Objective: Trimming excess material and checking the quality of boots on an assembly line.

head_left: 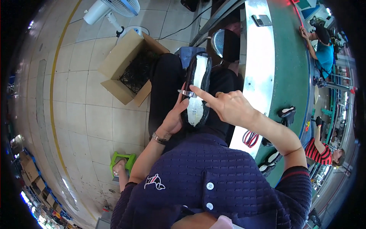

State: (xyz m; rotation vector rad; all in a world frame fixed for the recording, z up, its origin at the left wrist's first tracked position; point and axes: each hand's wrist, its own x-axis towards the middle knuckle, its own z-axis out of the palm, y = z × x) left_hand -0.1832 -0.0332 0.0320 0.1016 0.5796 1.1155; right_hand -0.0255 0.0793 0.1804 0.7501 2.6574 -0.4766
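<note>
A black shoe upper [207,72] lies sole side up over my lap, its long white bottom board [195,110] showing. My left hand [174,119] grips it from the left, thumb along the near edge and fingers partly hidden behind it. Across the shoe's narrow middle lies a thin, shiny metal strip [186,92], jutting past the left edge. The index finger of my right hand [233,107] is stretched out with its tip at this strip, while the other fingers curl in. Whatever the strip joins under that hand is hidden.
An open cardboard box [118,65] with dark stringy scraps stands left of my legs, below a fan [114,9]. On my right runs a workbench with a white edge [260,65], a phone [262,20], red and black cord loops [250,139] and several black shoes [286,112]. Two people work beyond.
</note>
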